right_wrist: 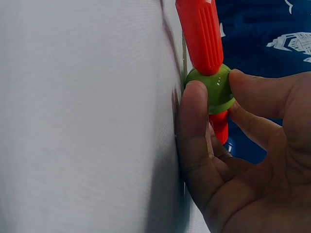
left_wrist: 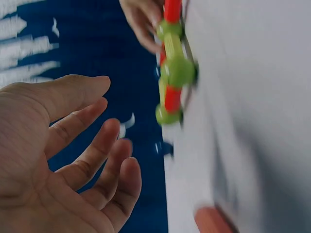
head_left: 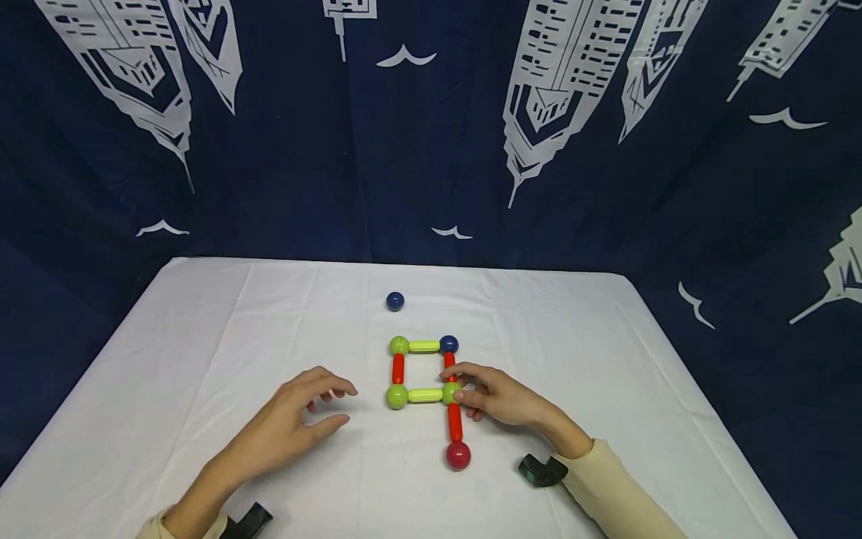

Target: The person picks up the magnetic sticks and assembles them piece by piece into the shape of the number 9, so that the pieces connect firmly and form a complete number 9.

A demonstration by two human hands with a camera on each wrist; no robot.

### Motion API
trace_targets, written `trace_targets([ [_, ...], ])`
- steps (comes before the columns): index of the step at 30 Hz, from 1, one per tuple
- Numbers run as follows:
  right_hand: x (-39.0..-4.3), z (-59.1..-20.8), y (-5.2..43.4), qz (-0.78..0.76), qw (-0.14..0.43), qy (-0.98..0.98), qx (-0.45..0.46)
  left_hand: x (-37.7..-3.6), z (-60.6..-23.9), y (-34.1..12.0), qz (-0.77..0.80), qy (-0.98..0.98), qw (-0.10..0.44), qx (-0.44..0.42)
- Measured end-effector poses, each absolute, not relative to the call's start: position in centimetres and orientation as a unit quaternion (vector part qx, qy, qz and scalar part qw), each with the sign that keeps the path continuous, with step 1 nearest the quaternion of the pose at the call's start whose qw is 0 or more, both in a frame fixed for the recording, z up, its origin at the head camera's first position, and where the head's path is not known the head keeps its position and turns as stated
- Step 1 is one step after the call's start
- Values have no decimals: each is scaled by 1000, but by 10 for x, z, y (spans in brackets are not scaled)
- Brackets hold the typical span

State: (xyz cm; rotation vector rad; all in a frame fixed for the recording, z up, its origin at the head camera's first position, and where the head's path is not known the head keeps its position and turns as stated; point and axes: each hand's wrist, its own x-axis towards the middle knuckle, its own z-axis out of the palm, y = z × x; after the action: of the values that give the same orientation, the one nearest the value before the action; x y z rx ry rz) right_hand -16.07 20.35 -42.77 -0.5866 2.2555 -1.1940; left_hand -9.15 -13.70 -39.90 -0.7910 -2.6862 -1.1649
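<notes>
Under the right hand (head_left: 501, 398), its grip pinches a half-hidden green ball (right_wrist: 214, 87); left hand (head_left: 294, 423) loose.

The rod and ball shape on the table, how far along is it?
Done: a square of rods and balls, plus a red rod ending in a red ball. In hand: the right hand pinches the green corner ball. Left: one loose blue ball.

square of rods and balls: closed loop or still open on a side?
Closed. The square has a ball at each of four corners and a rod on every side; the right hand pinches its lower right green ball.
</notes>
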Motion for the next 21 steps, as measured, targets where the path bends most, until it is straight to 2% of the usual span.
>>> trace_targets([
  [3, -160, -428, 203, -442, 260, 831, -213, -93, -403, -156, -379, -894, 66, -232],
  [9, -161, -428, 202, -446, 262, 831, -206, -91, -415, -184, -372, -910, 57, -175],
  [17, -164, -429, 201, -450, 265, 830, -195, -92, -434, -198, -380, -914, 14, -139],
  [21, -164, -429, 201, -453, 266, 829, -195, -94, -440, -201, -376, -916, 15, -137],
])
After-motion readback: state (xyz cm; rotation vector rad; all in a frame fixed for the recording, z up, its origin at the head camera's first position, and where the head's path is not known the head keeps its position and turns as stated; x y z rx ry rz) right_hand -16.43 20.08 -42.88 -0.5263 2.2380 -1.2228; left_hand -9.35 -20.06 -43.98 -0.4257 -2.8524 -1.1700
